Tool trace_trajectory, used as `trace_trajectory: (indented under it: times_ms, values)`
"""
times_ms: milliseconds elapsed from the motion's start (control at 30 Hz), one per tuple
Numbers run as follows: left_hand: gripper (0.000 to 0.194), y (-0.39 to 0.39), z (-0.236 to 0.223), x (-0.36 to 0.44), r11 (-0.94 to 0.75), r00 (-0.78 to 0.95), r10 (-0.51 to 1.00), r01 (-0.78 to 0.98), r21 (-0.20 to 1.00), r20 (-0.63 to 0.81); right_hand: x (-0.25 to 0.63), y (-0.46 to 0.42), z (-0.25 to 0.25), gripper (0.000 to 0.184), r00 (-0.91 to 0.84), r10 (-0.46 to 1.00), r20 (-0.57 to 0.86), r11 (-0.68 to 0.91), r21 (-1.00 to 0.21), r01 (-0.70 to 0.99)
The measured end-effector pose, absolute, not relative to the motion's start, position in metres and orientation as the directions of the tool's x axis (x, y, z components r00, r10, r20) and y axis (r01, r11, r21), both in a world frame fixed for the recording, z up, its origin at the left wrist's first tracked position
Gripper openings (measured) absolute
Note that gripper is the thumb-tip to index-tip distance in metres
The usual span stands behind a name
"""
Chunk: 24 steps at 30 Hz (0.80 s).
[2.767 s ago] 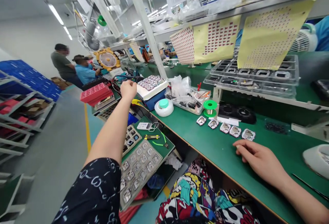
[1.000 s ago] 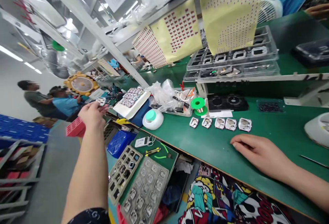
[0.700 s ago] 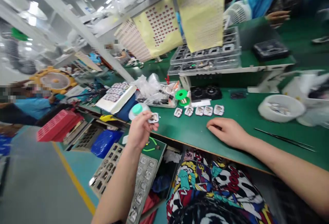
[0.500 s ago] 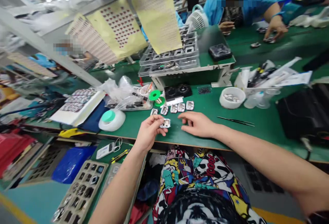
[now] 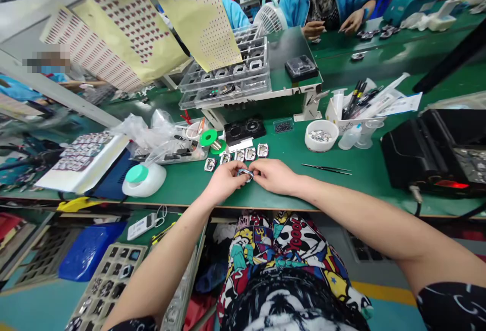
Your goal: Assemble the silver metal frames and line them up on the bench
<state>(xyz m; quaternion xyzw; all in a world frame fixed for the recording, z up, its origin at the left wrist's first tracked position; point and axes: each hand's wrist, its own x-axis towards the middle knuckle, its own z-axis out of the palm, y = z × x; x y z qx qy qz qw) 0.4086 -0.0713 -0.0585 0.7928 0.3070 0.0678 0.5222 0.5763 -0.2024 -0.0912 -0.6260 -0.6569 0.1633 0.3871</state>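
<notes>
Over the front of the green bench (image 5: pixel 182 185), my left hand (image 5: pixel 227 183) pinches a small silver watch case (image 5: pixel 246 173), tilted on its edge. My right hand (image 5: pixel 275 175) meets it from the other side, thumb and fingertips closed on the rim. Fingers cover much of the case. Just beyond my hands lies a row of several similar cases, with a loose watch case (image 5: pixel 262 150) at its right end and another case (image 5: pixel 210 164) at its left. To the right of my right hand rest black tweezers (image 5: pixel 326 169).
Behind the row are a green solder spool (image 5: pixel 213 142), a white bowl (image 5: pixel 321 135) of small metal parts and a pen holder (image 5: pixel 357 123). A white bottle (image 5: pixel 144 179) stands left, a black machine (image 5: pixel 429 149) right. Across the bench, a person in blue (image 5: pixel 326 4) handles parts.
My right hand has moved left and closed onto the watch case, which was held by my left hand alone. The case is now tilted. The head view has shifted right.
</notes>
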Motion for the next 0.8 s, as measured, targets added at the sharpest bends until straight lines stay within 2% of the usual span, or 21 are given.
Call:
trace_trajectory:
  times_ms: [100, 200, 333, 467, 600, 800]
  values:
    - [0.021, -0.068, -0.050, 0.413, -0.566, 0.855, 0.502, 0.439, 0.698, -0.131, 0.576, -0.202, -0.089, 0.016, 0.108, 0.950, 0.293, 0.138, -0.704, 0.696]
    - [0.020, -0.070, -0.038, 0.420, -0.779, 0.906, 0.414, 0.404, 0.480, -0.089, 0.578, -0.201, -0.088, 0.019, 0.160, 0.944, 0.288, 0.109, -0.731, 0.673]
    - [0.018, -0.077, -0.030, 0.432, -0.894, 0.940, 0.324, 0.341, 0.292, -0.107, 0.582, -0.198, -0.089, 0.017, 0.249, 0.934, 0.257, 0.049, -0.780, 0.624]
    - [0.019, -0.084, -0.029, 0.441, -0.933, 0.938, 0.308, 0.330, 0.141, -0.160, 0.586, -0.195, -0.088, 0.017, 0.305, 0.932, 0.196, -0.015, -0.819, 0.573]
    - [0.025, -0.088, -0.028, 0.443, -0.941, 0.930, 0.291, 0.320, 0.108, -0.223, 0.589, -0.194, -0.085, 0.020, 0.309, 0.940, 0.144, -0.044, -0.847, 0.530]
    - [0.015, -0.090, -0.030, 0.443, -0.913, 0.933, 0.318, 0.349, 0.210, -0.171, 0.588, -0.195, -0.083, 0.022, 0.357, 0.933, 0.036, -0.107, -0.922, 0.372]
